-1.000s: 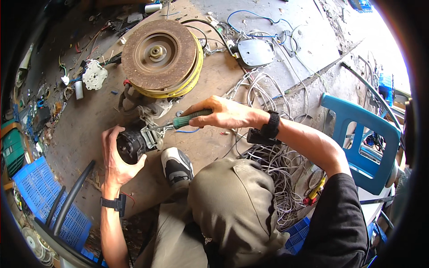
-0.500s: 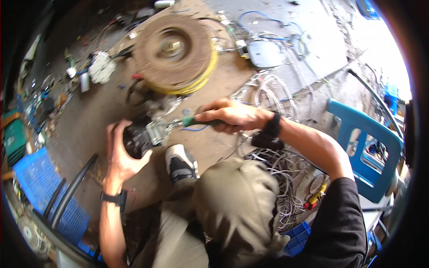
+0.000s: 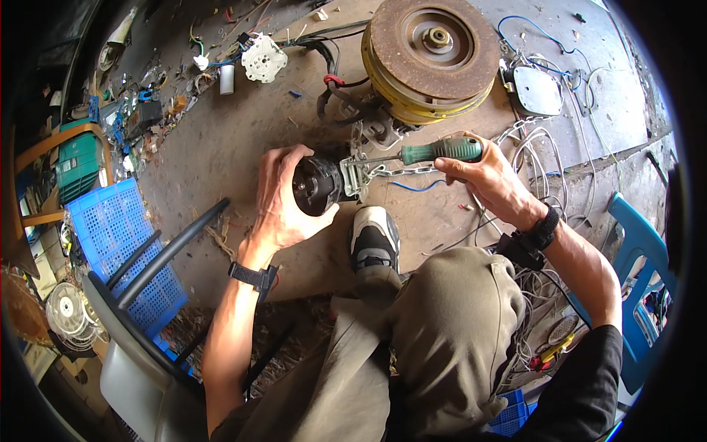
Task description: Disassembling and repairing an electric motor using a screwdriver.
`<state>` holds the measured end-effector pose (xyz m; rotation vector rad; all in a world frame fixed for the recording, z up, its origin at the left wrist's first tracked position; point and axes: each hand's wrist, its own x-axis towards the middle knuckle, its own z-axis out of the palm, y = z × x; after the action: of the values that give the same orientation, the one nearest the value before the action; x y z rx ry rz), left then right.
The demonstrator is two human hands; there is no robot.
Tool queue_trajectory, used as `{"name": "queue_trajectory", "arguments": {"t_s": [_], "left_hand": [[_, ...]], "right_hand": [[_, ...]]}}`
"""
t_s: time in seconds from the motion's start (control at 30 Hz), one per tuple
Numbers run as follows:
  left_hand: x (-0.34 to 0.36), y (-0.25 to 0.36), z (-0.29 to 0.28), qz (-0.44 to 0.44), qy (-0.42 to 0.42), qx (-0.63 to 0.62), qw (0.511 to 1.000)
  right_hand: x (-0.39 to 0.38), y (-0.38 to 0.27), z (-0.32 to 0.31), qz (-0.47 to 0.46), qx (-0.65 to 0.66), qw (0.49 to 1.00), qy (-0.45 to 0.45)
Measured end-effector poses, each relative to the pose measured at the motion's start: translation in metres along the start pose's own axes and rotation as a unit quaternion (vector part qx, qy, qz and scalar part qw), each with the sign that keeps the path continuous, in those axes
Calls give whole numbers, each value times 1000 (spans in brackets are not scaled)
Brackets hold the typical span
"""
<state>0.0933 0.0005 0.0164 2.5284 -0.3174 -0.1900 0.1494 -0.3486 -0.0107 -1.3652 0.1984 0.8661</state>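
My left hand (image 3: pixel 283 197) is closed round a black cylindrical part (image 3: pixel 317 184) with a hollow, dark end, which looks like a motor housing. On its right side sits a silvery metal clamp (image 3: pixel 356 177) with a chain (image 3: pixel 401 171) beside it. My right hand (image 3: pixel 492 177) grips the green handle of a screwdriver (image 3: pixel 434 152). The screwdriver's shaft points left, and its tip is at the clamp; whether it sits in a screw I cannot tell.
Beyond my hands stands a rusty round grinding wheel (image 3: pixel 412 55) with a yellow rim. A blue crate (image 3: pixel 121 243) and a grey chair (image 3: pixel 132 383) are at left. Tangled cables (image 3: pixel 541 291) lie at right by a blue plastic chair (image 3: pixel 633 272). My shoe (image 3: pixel 373 239) is just below the clamp.
The whole view has swung, so the scene sits further right and is sharper. My right hand has shifted its hold, and more of the screwdriver handle shows. My left hand keeps its grip.
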Motion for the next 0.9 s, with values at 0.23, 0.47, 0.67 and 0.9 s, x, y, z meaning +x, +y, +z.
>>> {"name": "queue_trajectory", "arguments": {"t_s": [0.23, 0.47, 0.67, 0.9], "left_hand": [[-2, -2, 1, -6, 10, 3, 1000], [-5, -3, 3, -3, 14, -8, 1000], [-6, -2, 3, -5, 7, -2, 1000], [-7, -3, 1, 0, 11, -1, 1000]], "right_hand": [[-2, -15, -17, 52, -8, 996, -74], [-7, -18, 1, -47, -166, 985, 26], [-12, -1, 3, -170, -191, 965, 58], [-12, -3, 2, -27, -53, 998, -18]]}}
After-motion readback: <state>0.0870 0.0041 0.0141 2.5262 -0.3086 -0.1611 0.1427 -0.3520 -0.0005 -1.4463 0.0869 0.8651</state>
